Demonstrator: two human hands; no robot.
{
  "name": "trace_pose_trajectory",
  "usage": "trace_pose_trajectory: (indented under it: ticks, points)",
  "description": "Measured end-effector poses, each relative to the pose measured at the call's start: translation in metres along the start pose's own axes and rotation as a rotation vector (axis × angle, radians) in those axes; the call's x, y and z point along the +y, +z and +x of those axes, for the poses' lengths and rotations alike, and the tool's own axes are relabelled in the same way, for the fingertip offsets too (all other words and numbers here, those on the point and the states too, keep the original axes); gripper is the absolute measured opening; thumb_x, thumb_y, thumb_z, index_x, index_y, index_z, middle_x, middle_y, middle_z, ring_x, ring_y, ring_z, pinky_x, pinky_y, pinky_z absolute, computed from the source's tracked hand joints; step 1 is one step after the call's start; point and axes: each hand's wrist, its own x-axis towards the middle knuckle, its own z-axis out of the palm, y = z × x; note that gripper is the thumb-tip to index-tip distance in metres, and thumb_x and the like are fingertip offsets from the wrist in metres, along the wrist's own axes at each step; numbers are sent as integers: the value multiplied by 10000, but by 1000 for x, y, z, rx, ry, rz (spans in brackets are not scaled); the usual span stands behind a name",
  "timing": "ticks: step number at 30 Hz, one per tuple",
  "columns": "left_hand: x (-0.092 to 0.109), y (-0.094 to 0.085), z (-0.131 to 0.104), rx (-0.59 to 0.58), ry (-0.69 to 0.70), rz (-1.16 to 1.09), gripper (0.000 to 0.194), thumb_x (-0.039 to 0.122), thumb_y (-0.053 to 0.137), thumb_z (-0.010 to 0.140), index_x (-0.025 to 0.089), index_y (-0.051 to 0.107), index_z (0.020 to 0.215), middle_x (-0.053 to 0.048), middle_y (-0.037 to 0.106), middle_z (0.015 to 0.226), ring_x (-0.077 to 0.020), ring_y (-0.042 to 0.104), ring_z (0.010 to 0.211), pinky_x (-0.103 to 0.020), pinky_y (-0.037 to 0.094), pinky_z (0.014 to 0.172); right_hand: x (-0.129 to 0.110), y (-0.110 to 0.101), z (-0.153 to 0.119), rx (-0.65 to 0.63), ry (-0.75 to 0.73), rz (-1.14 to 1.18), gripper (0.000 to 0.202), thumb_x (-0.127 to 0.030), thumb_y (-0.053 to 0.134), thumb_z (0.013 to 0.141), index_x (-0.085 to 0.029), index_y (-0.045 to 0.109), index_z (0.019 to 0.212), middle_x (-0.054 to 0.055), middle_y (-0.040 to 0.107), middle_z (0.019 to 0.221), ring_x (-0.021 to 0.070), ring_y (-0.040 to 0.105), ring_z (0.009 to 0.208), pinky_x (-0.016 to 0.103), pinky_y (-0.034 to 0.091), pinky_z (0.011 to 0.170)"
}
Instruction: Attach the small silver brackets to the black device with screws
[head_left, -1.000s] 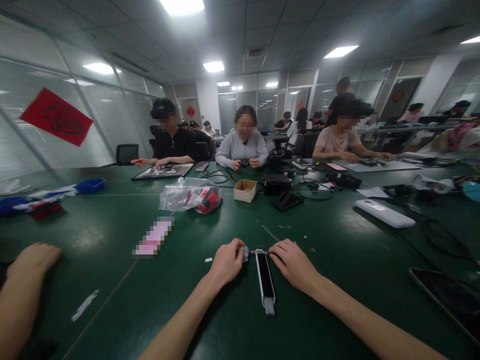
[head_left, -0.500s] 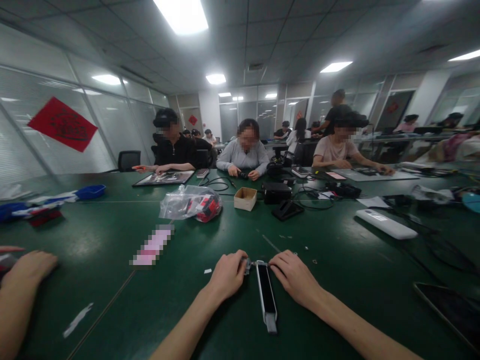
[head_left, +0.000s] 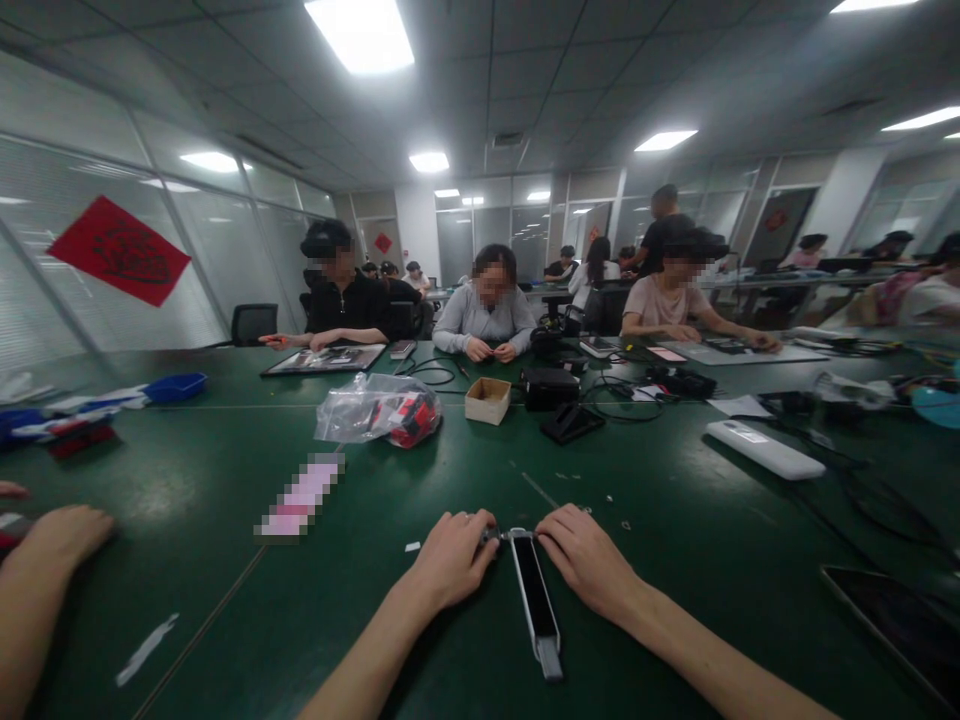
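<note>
The green tabletop (head_left: 420,470) carries a slim dark-screened device (head_left: 535,590), one clear plastic bag (head_left: 345,415), and a small open box (head_left: 487,405).

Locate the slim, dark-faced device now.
In the head view, the device lies low, just right of centre, between the left hand and the right hand.

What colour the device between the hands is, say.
The device is mainly black with whitish edges; head view.

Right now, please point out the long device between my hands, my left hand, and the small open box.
Long device (head_left: 534,590), head view: middle of its dark face.
Left hand (head_left: 452,560), head view: back of the hand.
Small open box (head_left: 486,409), head view: its front wall.
</note>
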Motion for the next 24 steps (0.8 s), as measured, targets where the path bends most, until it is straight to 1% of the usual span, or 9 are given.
trace_pose_trajectory:
  ticks: [6, 9, 12, 16, 18, 21, 24]
  points:
    - [0, 0, 0, -7, 7, -8, 217, 292, 380, 925, 211, 523, 1066, -59, 626, 942, -206, 560, 851, -312, 393, 762, -3, -5, 0, -14, -9, -3, 267, -149, 392, 915, -155, 657, 947, 78, 650, 945, 198, 579, 885, 347, 487, 785]
    - [-2, 0, 1, -18, 8, -14, 218, 291, 368, 930, 211, 523, 1060, -57, 625, 934, -204, 560, 847, -316, 396, 766, -2, -4, 1, -19, -4, 6, 259, -145, 401, 912, -155, 656, 957, 78, 647, 952, 192, 579, 883, 338, 491, 780]
    - [-4, 1, 2, -25, 29, -31, 212, 282, 361, 930, 209, 515, 1057, -52, 624, 943, -204, 560, 866, -324, 397, 784, -1, -2, 1, -17, -23, -1, 243, -141, 414, 904, -147, 654, 941, 80, 647, 936, 201, 574, 881, 355, 488, 780]
    - [-5, 2, 1, 8, 37, -104, 206, 287, 393, 917, 216, 493, 1082, -42, 615, 961, -197, 557, 880, -315, 397, 797, 0, -2, 1, -4, -35, -7, 232, -134, 425, 896, -153, 653, 930, 76, 647, 924, 203, 572, 869, 358, 486, 771]
    - [-5, 3, 1, 27, 17, -147, 212, 287, 401, 912, 216, 473, 1099, -32, 615, 915, -191, 559, 846, -299, 403, 761, -1, -2, 1, -11, -31, -10, 231, -134, 427, 895, -153, 654, 936, 78, 647, 932, 206, 572, 876, 360, 485, 774]
    - [-5, 4, 2, 29, -8, -177, 173, 285, 388, 917, 216, 475, 1049, -14, 608, 831, -181, 557, 780, -284, 399, 710, -1, -3, 1, -24, -22, -3, 238, -139, 421, 900, -152, 655, 946, 80, 647, 940, 205, 572, 882, 359, 485, 776]
    - [-2, 3, 2, 47, 7, -127, 140, 281, 398, 914, 221, 497, 992, -19, 605, 873, -187, 543, 818, -300, 388, 746, 0, -3, 0, -25, -19, 12, 243, -143, 413, 905, -149, 652, 949, 81, 645, 942, 198, 571, 881, 357, 483, 781]
